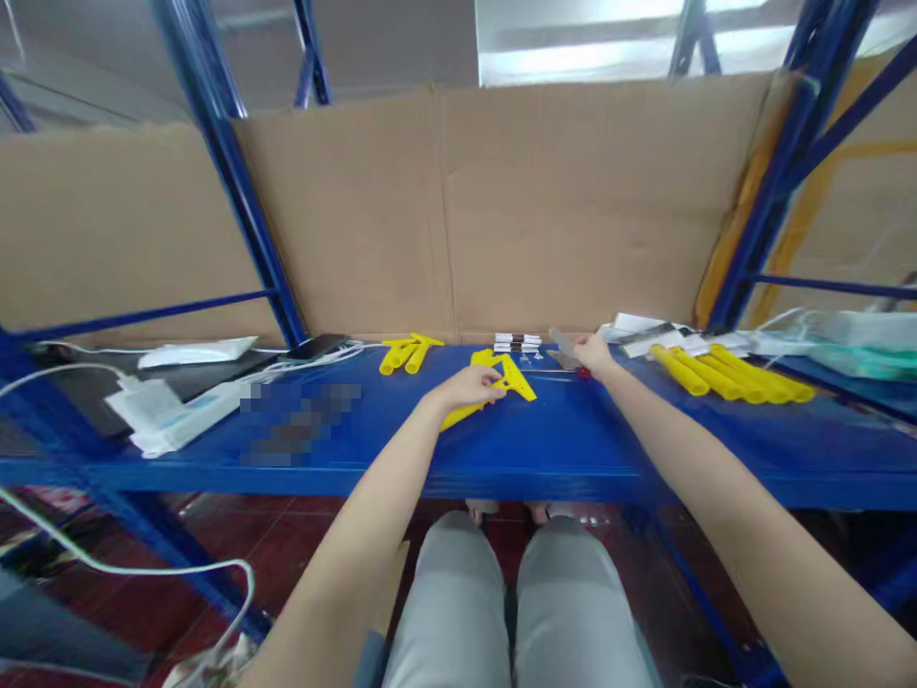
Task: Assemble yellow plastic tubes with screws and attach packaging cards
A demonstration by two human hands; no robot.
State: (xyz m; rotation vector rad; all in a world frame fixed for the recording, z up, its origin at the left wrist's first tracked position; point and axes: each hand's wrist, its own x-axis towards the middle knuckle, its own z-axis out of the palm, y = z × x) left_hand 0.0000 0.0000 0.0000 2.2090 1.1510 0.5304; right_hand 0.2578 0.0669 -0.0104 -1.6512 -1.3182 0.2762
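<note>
Having a white power strip (pixel 187 420) lying well left of the left hand (pixel 473 387), and two yellow T-shaped pieces (pixel 414 352) lying nearer, just beyond it. Clasping a flared yellow piece (pixel 519 379) in that hand, clamping fingers on it, with a yellow tube (pixel 458 418) showing just beneath. Pinching a thin greyish strip (pixel 560 339) in the right hand (pixel 593 354) (too blurred to name surely), holding fingertips together, with yellow handles (pixel 731 375) lying just to its right.

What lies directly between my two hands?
The head view shows a yellow T-shaped piece, blue shelf, a thin red-ended tool and a flat piece in your right hand.
</note>
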